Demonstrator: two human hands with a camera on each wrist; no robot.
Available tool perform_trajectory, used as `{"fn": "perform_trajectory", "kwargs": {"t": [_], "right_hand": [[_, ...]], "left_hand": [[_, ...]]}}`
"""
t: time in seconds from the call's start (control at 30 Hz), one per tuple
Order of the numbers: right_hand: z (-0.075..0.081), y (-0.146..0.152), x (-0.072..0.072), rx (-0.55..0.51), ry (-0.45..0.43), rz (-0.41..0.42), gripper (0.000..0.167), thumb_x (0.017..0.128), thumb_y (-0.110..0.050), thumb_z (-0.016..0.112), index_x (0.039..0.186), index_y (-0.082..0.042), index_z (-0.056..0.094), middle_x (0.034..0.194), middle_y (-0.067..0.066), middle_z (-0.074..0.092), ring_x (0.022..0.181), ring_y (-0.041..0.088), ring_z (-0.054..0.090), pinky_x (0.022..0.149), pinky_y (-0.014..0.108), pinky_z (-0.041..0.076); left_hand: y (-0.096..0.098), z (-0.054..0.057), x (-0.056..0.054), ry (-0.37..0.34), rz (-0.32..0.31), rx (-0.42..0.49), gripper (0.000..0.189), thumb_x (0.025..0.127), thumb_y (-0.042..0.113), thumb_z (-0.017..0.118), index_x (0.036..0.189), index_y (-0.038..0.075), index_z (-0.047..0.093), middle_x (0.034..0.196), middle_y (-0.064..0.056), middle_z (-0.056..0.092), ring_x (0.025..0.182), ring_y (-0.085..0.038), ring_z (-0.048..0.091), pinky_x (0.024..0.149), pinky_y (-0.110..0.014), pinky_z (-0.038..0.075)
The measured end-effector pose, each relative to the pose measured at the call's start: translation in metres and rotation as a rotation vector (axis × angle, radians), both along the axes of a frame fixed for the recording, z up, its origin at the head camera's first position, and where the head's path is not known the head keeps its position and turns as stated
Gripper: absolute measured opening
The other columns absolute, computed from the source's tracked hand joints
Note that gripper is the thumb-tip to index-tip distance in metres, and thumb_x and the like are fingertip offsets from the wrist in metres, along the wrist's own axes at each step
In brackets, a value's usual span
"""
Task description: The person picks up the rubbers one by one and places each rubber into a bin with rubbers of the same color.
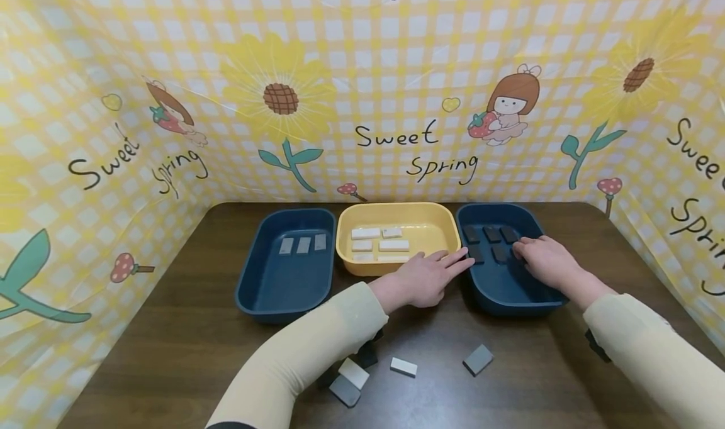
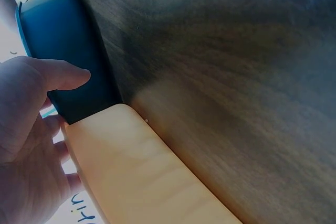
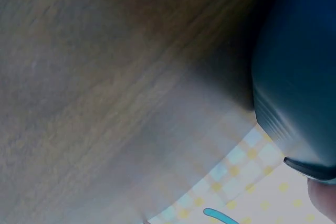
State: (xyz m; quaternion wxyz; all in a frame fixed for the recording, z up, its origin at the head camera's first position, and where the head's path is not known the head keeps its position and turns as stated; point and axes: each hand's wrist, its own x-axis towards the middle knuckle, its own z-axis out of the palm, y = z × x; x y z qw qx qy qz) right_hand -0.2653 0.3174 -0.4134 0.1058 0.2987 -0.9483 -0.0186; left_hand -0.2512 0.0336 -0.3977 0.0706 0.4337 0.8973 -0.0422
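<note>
My left hand [image 1: 427, 279] reaches over the front right corner of the yellow tray [image 1: 348, 263], its fingers extended to the left rim of the right blue tray [image 1: 523, 304]. Its fingertips are close to a black block [image 1: 474, 255] there. The left wrist view shows the thumb apart from the fingers, above the trays' outer sides. My right hand [image 1: 546, 262] is over the right side of that blue tray, fingers bent down beside a dark block [image 1: 500, 254]. Whether they pinch anything is hidden; the right wrist view shows only a fingertip [image 3: 323, 198] at the rim.
White blocks [image 1: 393, 246] lie in the yellow tray, and three grey blocks [image 1: 303, 245] in the left blue tray [image 1: 272, 312]. On the table's near side are a white block [image 1: 404, 367], a grey block [image 1: 478, 360] and a small cluster [image 1: 354, 373] partly under my left sleeve.
</note>
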Motion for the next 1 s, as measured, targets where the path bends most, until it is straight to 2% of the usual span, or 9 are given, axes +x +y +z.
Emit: {"fn": "perform_trajectory", "kwargs": {"t": [0.23, 0.6, 0.8, 1.0], "right_hand": [[-0.002, -0.001, -0.004, 0.008, -0.012, -0.037, 0.020, 0.077, 0.006, 0.073, 0.077, -0.007, 0.058, 0.071, 0.001, 0.051, 0.063, 0.018, 0.050, 0.062, 0.039, 0.042], [0.001, -0.002, -0.004, 0.000, -0.056, -0.043, 0.017, 0.076, 0.004, 0.074, 0.078, -0.006, 0.061, 0.073, 0.002, 0.052, 0.064, 0.019, 0.051, 0.063, 0.040, 0.044], [0.011, -0.006, 0.001, -0.061, -0.123, -0.070, 0.015, 0.078, 0.002, 0.075, 0.085, -0.002, 0.064, 0.078, 0.005, 0.054, 0.066, 0.020, 0.054, 0.064, 0.042, 0.050], [0.024, -0.011, 0.012, -0.122, -0.146, -0.088, 0.015, 0.081, -0.003, 0.076, 0.090, 0.001, 0.065, 0.081, 0.007, 0.056, 0.067, 0.018, 0.055, 0.063, 0.040, 0.052]], "left_hand": [[0.000, 0.000, -0.001, 0.003, -0.007, 0.008, 0.075, 0.097, 0.022, 0.056, 0.157, 0.029, 0.011, 0.162, 0.007, 0.004, 0.142, -0.017, 0.025, 0.107, -0.045, 0.034], [-0.001, 0.000, 0.000, -0.002, -0.012, 0.008, 0.075, 0.098, 0.023, 0.055, 0.157, 0.029, 0.010, 0.163, 0.007, 0.003, 0.142, -0.017, 0.024, 0.107, -0.045, 0.034], [0.000, -0.001, 0.000, -0.010, -0.009, 0.012, 0.075, 0.098, 0.023, 0.056, 0.157, 0.029, 0.011, 0.163, 0.006, 0.004, 0.142, -0.017, 0.024, 0.108, -0.046, 0.034], [-0.001, 0.001, 0.000, -0.022, -0.004, 0.013, 0.076, 0.097, 0.024, 0.056, 0.157, 0.029, 0.010, 0.163, 0.006, 0.004, 0.143, -0.017, 0.023, 0.108, -0.046, 0.033]]}}
